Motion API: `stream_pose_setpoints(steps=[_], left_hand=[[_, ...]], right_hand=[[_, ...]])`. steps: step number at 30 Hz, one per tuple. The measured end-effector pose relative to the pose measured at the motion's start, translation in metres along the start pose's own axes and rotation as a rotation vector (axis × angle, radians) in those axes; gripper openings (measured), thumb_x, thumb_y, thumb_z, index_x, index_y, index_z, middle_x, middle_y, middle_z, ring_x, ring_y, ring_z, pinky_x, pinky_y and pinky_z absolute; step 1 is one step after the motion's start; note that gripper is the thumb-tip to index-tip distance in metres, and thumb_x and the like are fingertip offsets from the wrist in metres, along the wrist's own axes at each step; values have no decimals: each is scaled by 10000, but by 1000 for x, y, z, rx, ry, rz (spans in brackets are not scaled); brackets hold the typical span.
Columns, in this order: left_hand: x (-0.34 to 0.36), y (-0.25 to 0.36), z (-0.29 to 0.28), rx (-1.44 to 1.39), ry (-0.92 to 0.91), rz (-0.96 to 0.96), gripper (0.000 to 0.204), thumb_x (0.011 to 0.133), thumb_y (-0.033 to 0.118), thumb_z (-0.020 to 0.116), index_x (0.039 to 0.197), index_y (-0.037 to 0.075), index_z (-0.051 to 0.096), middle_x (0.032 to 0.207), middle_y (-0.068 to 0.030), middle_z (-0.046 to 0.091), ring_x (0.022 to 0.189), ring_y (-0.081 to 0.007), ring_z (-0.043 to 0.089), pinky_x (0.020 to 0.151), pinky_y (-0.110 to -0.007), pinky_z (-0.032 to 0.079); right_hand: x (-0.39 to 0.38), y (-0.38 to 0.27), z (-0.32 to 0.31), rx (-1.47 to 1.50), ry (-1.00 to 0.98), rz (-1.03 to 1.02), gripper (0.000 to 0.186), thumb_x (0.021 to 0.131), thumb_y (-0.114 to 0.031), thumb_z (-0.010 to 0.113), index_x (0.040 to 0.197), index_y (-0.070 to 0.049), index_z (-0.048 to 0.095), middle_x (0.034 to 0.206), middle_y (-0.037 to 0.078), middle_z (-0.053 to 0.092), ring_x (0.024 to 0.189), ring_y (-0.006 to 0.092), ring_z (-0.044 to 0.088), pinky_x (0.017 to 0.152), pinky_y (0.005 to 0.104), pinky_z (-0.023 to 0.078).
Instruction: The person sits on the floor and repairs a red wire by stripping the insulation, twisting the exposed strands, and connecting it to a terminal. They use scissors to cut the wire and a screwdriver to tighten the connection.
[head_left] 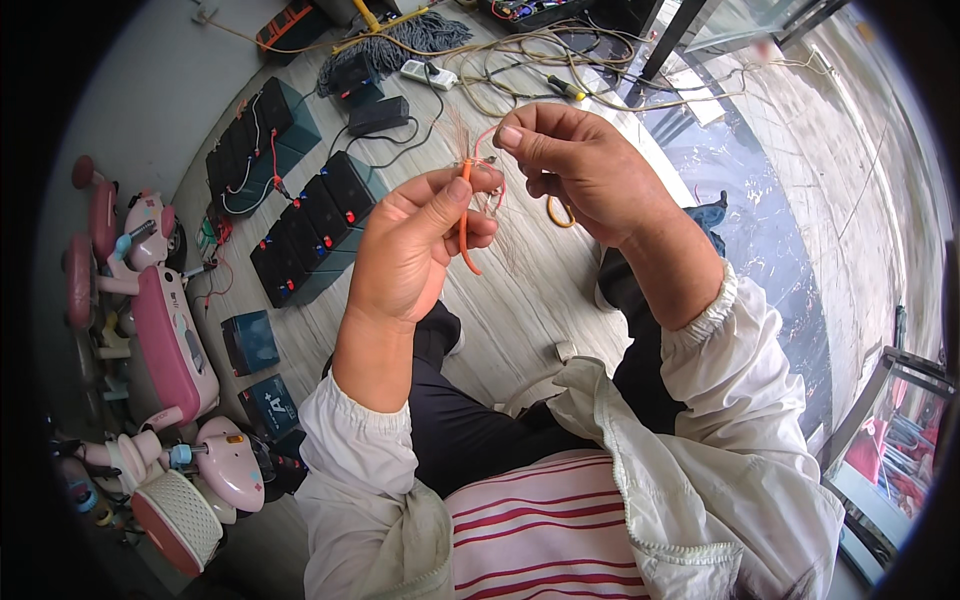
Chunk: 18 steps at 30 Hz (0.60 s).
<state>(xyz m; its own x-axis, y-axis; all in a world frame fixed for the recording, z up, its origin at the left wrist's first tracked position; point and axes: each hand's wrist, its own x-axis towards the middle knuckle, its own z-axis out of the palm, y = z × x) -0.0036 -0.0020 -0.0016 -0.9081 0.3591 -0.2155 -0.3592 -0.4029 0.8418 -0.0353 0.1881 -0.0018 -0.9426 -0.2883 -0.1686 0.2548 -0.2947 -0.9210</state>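
Observation:
Between the thumb and fingers of my left hand (415, 225) is an orange wire (465, 235), its bare copper strands (463, 138) fanned out at the top. A thin red wire (480, 140) arcs from beside those strands to my right hand (585, 165), whose thumb and forefinger pinch it. Below my right fingers shows an orange-yellow loop (560, 212); what it belongs to is hidden by the hand. Both hands are raised in front of me, close together but apart.
Black and green batteries (305, 235) with leads stand in rows on the floor at left. A black power adapter (378, 116), white power strip (430, 73), screwdriver (565, 87) and coiled cable (500, 70) lie beyond. Pink children's ride-on toys (165, 340) line the left wall.

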Motion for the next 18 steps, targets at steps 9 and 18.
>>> stream_pose_setpoints(steps=[9, 18], left_hand=[[1, -4, 4, 237, 82, 124, 230, 907, 189, 596, 1033, 5, 649, 975, -58, 679, 794, -84, 604, 705, -205, 451], [3, -2, 4, 230, 4, 260, 201, 912, 136, 576, 1017, -20, 646, 962, -94, 680, 888, -121, 614, 774, -224, 448]], right_hand=[[-2, 2, 7, 124, 19, 125, 140, 870, -194, 637, 890, -55, 638, 757, -25, 569, 629, 63, 447, 562, 217, 378], [-1, 0, 7, 67, 8, 89, 151, 862, -202, 650, 896, -55, 646, 778, -19, 585, 642, 60, 458, 572, 215, 377]])
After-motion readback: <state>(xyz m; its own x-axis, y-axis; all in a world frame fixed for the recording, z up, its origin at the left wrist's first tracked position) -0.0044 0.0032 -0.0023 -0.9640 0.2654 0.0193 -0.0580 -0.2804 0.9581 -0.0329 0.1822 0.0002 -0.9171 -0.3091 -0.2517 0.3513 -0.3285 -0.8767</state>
